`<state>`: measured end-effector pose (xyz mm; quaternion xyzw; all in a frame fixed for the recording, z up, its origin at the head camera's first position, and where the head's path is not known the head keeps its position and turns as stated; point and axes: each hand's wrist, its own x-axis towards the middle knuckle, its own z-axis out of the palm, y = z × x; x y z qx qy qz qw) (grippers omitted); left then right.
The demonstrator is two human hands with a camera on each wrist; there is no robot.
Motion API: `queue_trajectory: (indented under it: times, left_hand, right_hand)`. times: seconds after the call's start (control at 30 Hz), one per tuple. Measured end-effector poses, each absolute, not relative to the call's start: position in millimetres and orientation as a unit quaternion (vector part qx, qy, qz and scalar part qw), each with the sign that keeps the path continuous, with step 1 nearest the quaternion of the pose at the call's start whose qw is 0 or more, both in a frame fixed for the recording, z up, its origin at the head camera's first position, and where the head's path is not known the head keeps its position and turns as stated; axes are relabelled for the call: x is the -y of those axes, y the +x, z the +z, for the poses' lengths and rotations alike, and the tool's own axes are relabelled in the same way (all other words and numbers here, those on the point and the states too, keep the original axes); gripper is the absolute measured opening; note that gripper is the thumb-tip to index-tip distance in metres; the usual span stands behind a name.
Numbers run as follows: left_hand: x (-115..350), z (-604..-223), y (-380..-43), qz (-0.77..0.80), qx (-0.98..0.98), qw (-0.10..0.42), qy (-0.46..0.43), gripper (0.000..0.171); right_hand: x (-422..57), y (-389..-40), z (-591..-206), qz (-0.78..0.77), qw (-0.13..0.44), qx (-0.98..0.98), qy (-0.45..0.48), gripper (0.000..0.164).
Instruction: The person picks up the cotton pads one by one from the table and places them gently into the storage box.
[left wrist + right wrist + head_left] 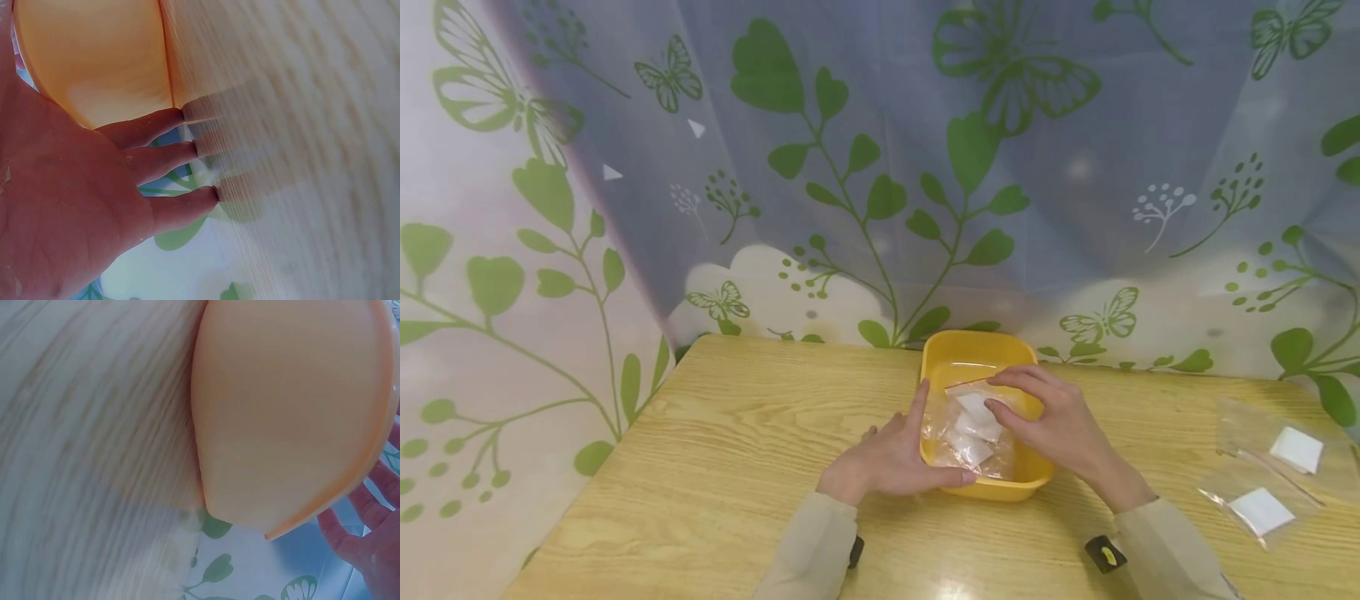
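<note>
A yellow plastic basin (981,346) stands on the wooden table near its back edge. Inside lie clear zip bags (996,462) with white folded squares (977,417); how many bags overlap is unclear. My left hand (891,457) rests along the basin's left side, index finger up at the rim and thumb across the near edge. In the left wrist view, its other fingers (175,209) are straight, their tips at the table. Over the basin's right rim reaches my right hand (1060,421); its thumb and fingertips are apart at the top bag's red-edged opening.
Two clear zip bags, a nearer one (1262,510) and a farther one (1296,450), lie at the table's right, each with a white square inside. A leaf-and-butterfly curtain (880,167) hangs behind the table (760,417) and along its left.
</note>
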<state>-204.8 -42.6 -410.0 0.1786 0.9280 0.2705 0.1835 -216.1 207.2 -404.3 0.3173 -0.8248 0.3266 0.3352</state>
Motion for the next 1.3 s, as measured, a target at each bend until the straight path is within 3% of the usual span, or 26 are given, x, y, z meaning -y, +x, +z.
queue_trajectory:
  times: [0.4,1.3]
  left_hand:
    - [43.3,-409.4,-204.9,0.264,-0.93,0.18,0.18,0.129]
    - [43.7,-410.6,-205.3,0.272,-0.927,0.179,0.187,0.13]
  right_hand:
    - [-214.9,-208.6,-405.6,0.317,0.314,0.845,0.294,0.035]
    - [-279.3,-175.9,-405.4,0.247,0.299,0.896,0.219,0.06]
